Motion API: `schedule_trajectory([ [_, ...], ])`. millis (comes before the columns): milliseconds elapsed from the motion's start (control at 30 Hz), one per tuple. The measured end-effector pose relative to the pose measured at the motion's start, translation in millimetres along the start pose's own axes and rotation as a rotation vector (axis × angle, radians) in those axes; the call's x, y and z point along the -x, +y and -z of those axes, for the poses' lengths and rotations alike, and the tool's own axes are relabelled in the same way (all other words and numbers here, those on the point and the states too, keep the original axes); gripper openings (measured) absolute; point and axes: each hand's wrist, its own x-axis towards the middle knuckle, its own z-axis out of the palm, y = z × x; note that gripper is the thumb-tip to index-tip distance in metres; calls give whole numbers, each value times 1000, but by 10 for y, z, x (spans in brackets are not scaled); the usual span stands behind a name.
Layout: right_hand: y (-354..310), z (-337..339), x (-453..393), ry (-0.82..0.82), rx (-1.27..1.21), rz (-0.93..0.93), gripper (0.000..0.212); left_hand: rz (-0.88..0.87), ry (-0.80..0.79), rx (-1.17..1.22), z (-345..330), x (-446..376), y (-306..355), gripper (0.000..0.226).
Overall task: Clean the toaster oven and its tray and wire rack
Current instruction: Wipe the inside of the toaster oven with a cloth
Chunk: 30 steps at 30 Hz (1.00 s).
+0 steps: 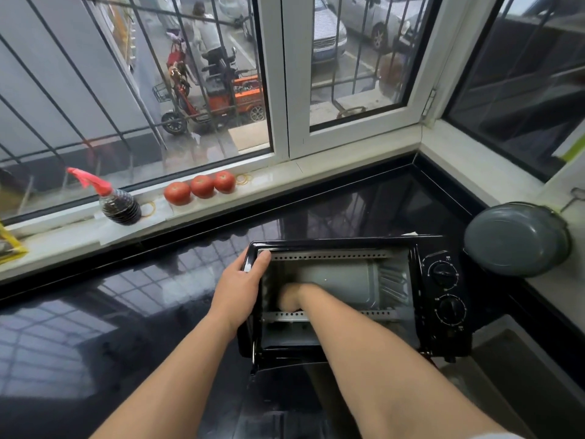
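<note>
Head view: a black oven (pixel 354 299) sits on the dark glossy bench (pixel 126 296), near the bench's right corner, with its door (pixel 285 369) swung down and open toward the person. The cavity is grey metal, with perforated strips along its upper and lower edges. Two dials (pixel 444 291) stand one above the other on the panel at the oven's right side.

The left hand (pixel 242 288) grips the oven's upper left corner: the thumb hooks over the front rim of the opening and the fingers wrap round the outside of the casing. The right hand (pixel 291 297) is deep inside the cavity, toward its left part, low against the back wall. It is blurred and dim there, so I cannot tell whether its fingers are curled or straight, or whether it has anything in it. The right forearm crosses the open door on its way in.

Just beside the oven on the right, a grey pan (pixel 517 240) leans tilted at the bench's edge. On the sill (pixel 285 175) under the window stand three tomatoes (pixel 201 186) in a row, touching or nearly so. Left of them, well apart, a bottle (pixel 118 204) of dark liquid has a red spray head. Yellow rubber bands (pixel 243 178) lie just right of the tomatoes.
</note>
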Motion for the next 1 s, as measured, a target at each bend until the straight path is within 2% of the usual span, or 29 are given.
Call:
schedule_trajectory([
  [67,-6,19,-11,-5,-27,4,40,1,0,-1,-6,-5,-27,47],
  [167,72,34,55,-3,55,45,43,-17,-16,-11,-4,-7,-24,26],
  [233,153,60,83,-6,172,45,41,-27,-20,-17,4,3,-17,22],
  [333,392,177,302,-49,302,-102,41,-21,-9,-30,0,8,-58,22],
  [433,629,351,595,2,414,-206,43,0,12,-26,-12,1,-57,23],
  [500,693,367,555,-23,481,-240,45,18,10,-34,-12,-12,-30,12],
  [533,722,339,457,-41,484,-269,46,22,7,-37,-15,-13,-6,8],
  [600,740,313,304,-60,432,-290,46,20,4,-37,-28,-14,45,15],
  [733,621,316,225,-68,336,-194,42,27,-4,-38,-48,-39,63,17],
  [900,69,62,81,-36,190,93,39,16,1,-49,-31,-73,-12,10],
  [1000,45,26,37,-5,112,106,36,27,-6,-71,-21,-88,-21,9],
])
